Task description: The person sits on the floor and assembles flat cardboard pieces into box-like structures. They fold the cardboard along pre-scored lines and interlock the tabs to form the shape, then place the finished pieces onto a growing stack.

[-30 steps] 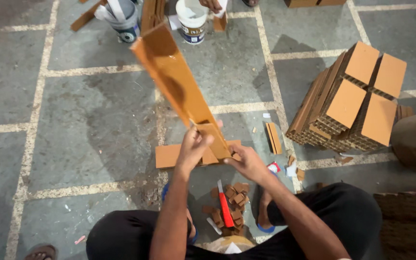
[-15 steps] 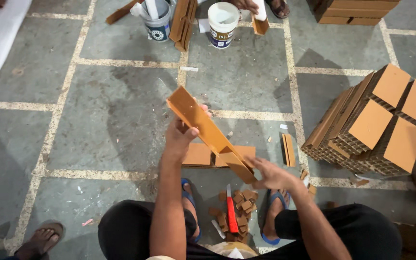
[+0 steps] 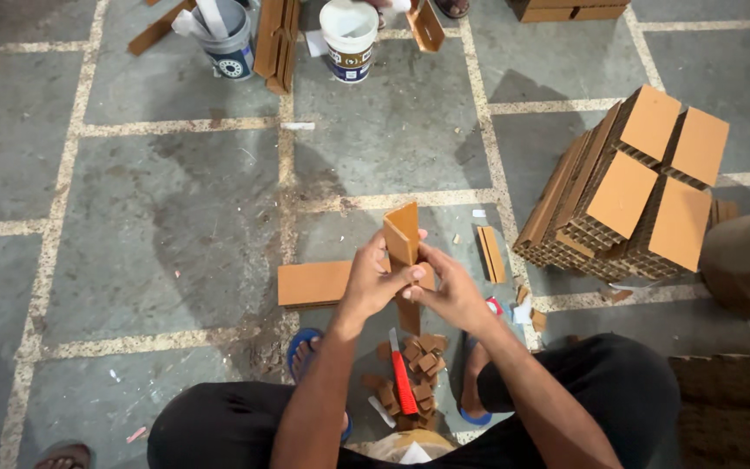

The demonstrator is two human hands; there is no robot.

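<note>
- The folded cardboard strip (image 3: 403,236) stands nearly upright in the middle of the scene, held above the floor in front of the person's knees.
- The left hand (image 3: 373,282) grasps the strip's lower part from the left, fingers wrapped round its edge.
- The right hand (image 3: 449,291) pinches the same lower part from the right; the two hands touch each other at the strip.
- The strip's upper end rises free above both hands, with nothing touching it.
- Directly below the hands, on the floor, lie a red-handled cutter (image 3: 401,382) and a heap of small cardboard offcuts (image 3: 423,356), between the person's feet in blue sandals (image 3: 305,343).
- A flat cardboard slab (image 3: 314,283) lies on the floor just left of the left hand, partly hidden behind the hands.
- A narrow cardboard piece (image 3: 490,254) lies just right of the hands.
- Far right, well apart, a leaning stack of cardboard pieces (image 3: 631,195) bounds that side.
- At the far edge stand a grey bucket (image 3: 227,43) and a white bucket (image 3: 349,39).
- Open grey stone floor (image 3: 158,208) spreads to the left and beyond the hands, up to the buckets.
</note>
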